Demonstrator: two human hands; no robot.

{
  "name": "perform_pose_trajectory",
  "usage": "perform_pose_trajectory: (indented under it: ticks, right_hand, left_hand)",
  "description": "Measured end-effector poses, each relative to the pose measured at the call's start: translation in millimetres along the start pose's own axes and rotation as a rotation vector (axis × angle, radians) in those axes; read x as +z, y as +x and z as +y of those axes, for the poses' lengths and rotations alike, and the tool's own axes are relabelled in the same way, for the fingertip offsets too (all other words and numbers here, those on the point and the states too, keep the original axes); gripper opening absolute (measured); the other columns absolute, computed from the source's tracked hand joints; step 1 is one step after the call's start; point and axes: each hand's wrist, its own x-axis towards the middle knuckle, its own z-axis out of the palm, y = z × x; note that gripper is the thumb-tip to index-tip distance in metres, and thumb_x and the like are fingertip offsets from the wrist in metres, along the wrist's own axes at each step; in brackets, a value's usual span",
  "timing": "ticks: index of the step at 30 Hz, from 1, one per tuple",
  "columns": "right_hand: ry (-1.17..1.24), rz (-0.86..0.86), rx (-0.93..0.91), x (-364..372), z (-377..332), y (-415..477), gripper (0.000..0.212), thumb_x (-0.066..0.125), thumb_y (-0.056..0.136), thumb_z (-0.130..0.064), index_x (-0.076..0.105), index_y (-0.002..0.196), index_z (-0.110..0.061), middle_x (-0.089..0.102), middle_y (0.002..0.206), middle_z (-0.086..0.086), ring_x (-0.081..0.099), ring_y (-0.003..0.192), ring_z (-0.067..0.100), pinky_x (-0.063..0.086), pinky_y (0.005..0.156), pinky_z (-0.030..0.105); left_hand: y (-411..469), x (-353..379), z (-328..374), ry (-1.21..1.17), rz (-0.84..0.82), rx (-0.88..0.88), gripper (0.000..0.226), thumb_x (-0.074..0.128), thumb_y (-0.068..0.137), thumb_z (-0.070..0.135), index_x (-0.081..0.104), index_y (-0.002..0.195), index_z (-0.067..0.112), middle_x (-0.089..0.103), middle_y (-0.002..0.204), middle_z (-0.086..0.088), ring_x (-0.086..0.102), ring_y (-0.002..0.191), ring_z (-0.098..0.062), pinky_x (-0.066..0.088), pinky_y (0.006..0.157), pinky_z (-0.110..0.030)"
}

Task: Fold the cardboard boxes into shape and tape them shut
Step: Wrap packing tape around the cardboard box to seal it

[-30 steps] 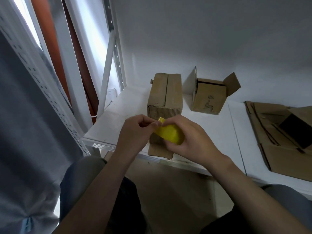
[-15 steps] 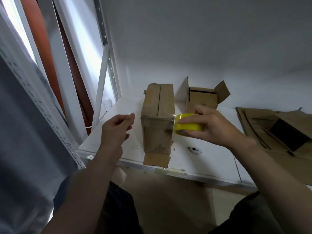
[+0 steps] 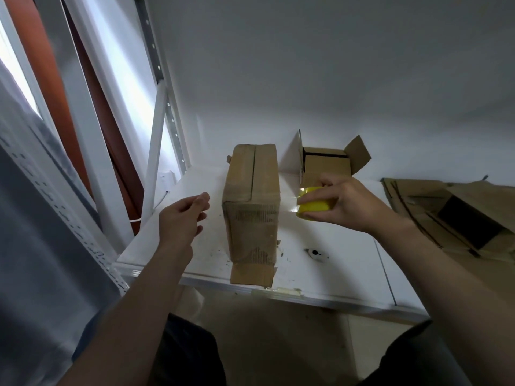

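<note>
A tall closed cardboard box (image 3: 252,218) stands on the white shelf (image 3: 348,263), with one flap hanging over the front edge. My right hand (image 3: 354,204) grips a yellow tape roll (image 3: 315,206) just right of the box's top. A shiny clear tape strip (image 3: 288,201) runs from the roll toward the box's upper front edge. My left hand (image 3: 181,221) hovers left of the box, thumb and fingers pinched together; the strip's end is too faint to see there. Behind stands a small box (image 3: 326,165) with its flaps open.
Flattened cardboard sheets (image 3: 446,207) lie stacked on the shelf at the right. A small white object with a black dot (image 3: 316,253) lies right of the box's base. White metal rack posts (image 3: 156,151) rise at the left, and a white wall stands behind.
My hands have pulled apart from in front of the box: the right carried the roll to the right of it, the left moved to the left. The view has shifted.
</note>
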Motion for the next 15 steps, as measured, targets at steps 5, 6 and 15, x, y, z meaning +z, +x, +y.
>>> perform_pose_trajectory:
  ticks: [5, 6, 15]
  right_hand:
    - [0.022, -0.052, 0.043, 23.8, 10.5, 11.9, 0.030, 0.084, 0.081, -0.030, 0.079, 0.110, -0.028, 0.052, 0.094, -0.006, 0.052, 0.086, 0.015, 0.039, 0.069, 0.025]
    - [0.028, -0.066, 0.050, 29.0, 11.9, 12.9, 0.030, 0.084, 0.082, -0.030, 0.078, 0.111, -0.029, 0.053, 0.095, -0.006, 0.052, 0.087, 0.015, 0.040, 0.069, 0.026]
    - [0.080, -0.019, 0.048, 60.4, 22.5, 25.7, 0.029, 0.082, 0.083, -0.034, 0.076, 0.111, -0.032, 0.058, 0.097, -0.003, 0.057, 0.086, 0.015, 0.049, 0.069, 0.029]
  left_hand:
    - [10.2, 10.7, -12.7, 0.027, -0.047, -0.087, 0.025, 0.074, 0.089, 0.041, 0.075, 0.105, 0.022, 0.076, 0.097, 0.009, 0.068, 0.098, -0.016, 0.054, 0.071, -0.029]
    - [11.1, 15.6, -14.6, 0.045, -0.060, -0.084, 0.017, 0.073, 0.090, 0.041, 0.074, 0.099, 0.026, 0.076, 0.094, 0.010, 0.068, 0.097, -0.016, 0.053, 0.070, -0.029]
    - [20.3, 46.4, -27.0, 0.365, -0.038, 0.245, 0.020, 0.052, 0.104, 0.039, 0.068, 0.107, 0.028, 0.071, 0.100, 0.008, 0.065, 0.090, -0.013, 0.054, 0.077, -0.030]
